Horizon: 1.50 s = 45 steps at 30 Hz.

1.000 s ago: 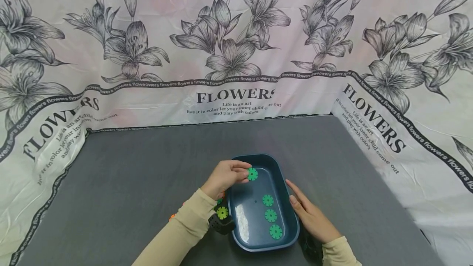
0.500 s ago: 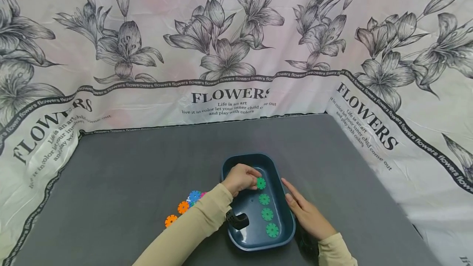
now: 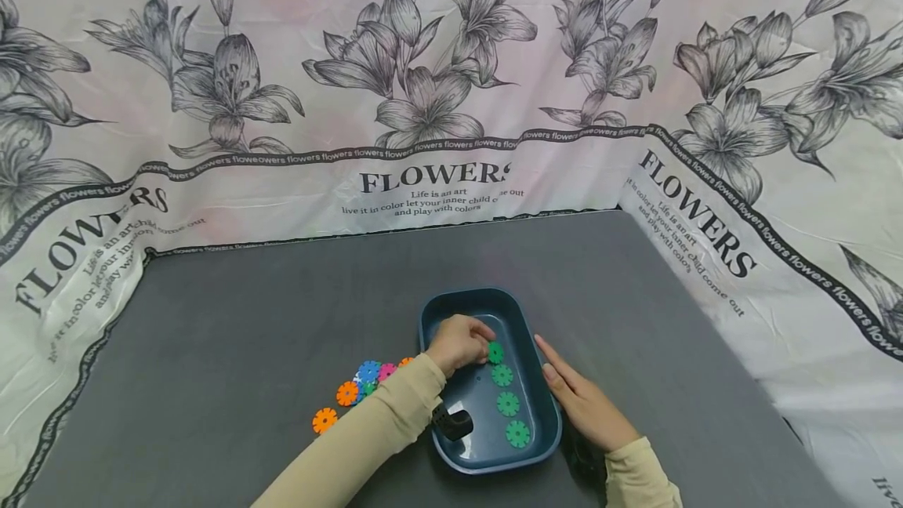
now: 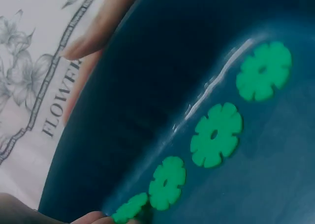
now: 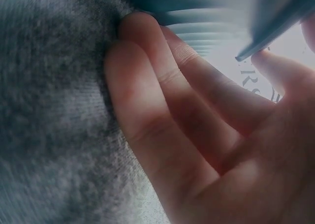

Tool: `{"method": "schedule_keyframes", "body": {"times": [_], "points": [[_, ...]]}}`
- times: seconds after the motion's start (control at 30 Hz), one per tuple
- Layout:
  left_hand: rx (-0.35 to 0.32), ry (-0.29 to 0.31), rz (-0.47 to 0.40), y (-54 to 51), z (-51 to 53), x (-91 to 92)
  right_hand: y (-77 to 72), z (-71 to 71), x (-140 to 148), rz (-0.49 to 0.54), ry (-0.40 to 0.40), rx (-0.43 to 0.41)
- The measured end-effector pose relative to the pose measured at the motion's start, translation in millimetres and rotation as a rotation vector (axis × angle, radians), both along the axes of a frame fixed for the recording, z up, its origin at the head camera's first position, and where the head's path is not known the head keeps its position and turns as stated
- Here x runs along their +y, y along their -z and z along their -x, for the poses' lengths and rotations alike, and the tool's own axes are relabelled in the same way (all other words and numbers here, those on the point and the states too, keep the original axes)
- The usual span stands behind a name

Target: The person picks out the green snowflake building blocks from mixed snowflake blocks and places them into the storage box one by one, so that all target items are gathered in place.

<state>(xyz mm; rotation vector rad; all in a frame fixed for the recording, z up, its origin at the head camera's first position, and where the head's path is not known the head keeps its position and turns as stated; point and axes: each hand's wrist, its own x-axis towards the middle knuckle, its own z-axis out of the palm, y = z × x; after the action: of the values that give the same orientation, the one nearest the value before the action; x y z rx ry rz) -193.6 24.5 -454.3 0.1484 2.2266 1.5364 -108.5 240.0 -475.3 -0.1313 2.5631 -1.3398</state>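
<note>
My left hand [image 3: 457, 345] reaches into a blue plastic tray [image 3: 474, 392] and pinches a green notched disc [image 3: 496, 352] at the far end of a row. In the left wrist view this disc [image 4: 130, 208] looks tilted at the fingertips. Nearer discs of the same kind lie flat on the tray floor: one green disc [image 3: 502, 375], a second green disc [image 3: 508, 404] and a third green disc [image 3: 518, 434]. Outside the tray, my right hand [image 3: 591, 408] rests along its right wall, fingers fairly straight; the right wrist view has its fingers [image 5: 142, 96] on the grey cloth beneath the tray's side.
Left of the tray, partly behind the left sleeve, lies a loose group of discs, among them an orange disc [image 3: 324, 420], a blue disc [image 3: 368, 371] and a pink disc [image 3: 387, 371]. Flower-printed cloth [image 3: 423, 179] walls the grey table [image 3: 268, 320] at the back and sides.
The left hand has carried the green disc from the tray's far left part rightward and down to the row's far end. The right hand keeps its place at the tray's side.
</note>
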Motion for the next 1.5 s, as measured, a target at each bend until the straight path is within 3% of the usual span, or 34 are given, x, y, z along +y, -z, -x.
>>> {"method": "schedule_keyframes", "body": {"times": [0.23, 0.33, 0.57, 0.7, 0.83, 0.93, 1.07, 1.23, 1.37, 1.5], "points": [[0.195, 0.071, 0.168, -9.8, -6.4, 2.1, -2.9, -0.5, -1, 0.018, 0.003, -0.007], [0.203, 0.074, 0.184, -12.8, -8.0, 3.0, -1.8, 0.2, -1, 0.012, 0.003, -0.009], [0.154, 0.103, 0.1, -15.5, -10.6, -3.8, 0.6, 2.0, -1, -0.009, 0.015, -0.022], [0.161, 0.137, 0.025, -23.2, -16.9, -22.7, 1.7, 2.8, -1, -0.017, 0.006, -0.01], [0.157, 0.117, -0.08, -34.6, -30.9, -58.5, 1.7, 2.7, 0, -0.029, 0.005, -0.008], [0.238, 0.054, -0.019, -38.2, -44.3, -90.0, 0.9, 2.0, 0, -0.034, 0.004, -0.013], [0.413, -0.013, 0.191, -30.0, -59.0, -120.5, 0.1, 1.4, 1, -0.034, 0.01, -0.016], [0.581, -0.007, 0.386, -3.8, -66.2, -129.0, 0.1, 0.9, 4, -0.036, 0.014, -0.006], [0.624, -0.008, 0.432, 15.0, -62.5, -125.1, 1.4, 1.4, 3, -0.033, 0.016, -0.009], [0.618, -0.021, 0.465, 23.5, -54.1, -123.5, 2.2, 2.3, 1, -0.027, 0.02, -0.016]]}}
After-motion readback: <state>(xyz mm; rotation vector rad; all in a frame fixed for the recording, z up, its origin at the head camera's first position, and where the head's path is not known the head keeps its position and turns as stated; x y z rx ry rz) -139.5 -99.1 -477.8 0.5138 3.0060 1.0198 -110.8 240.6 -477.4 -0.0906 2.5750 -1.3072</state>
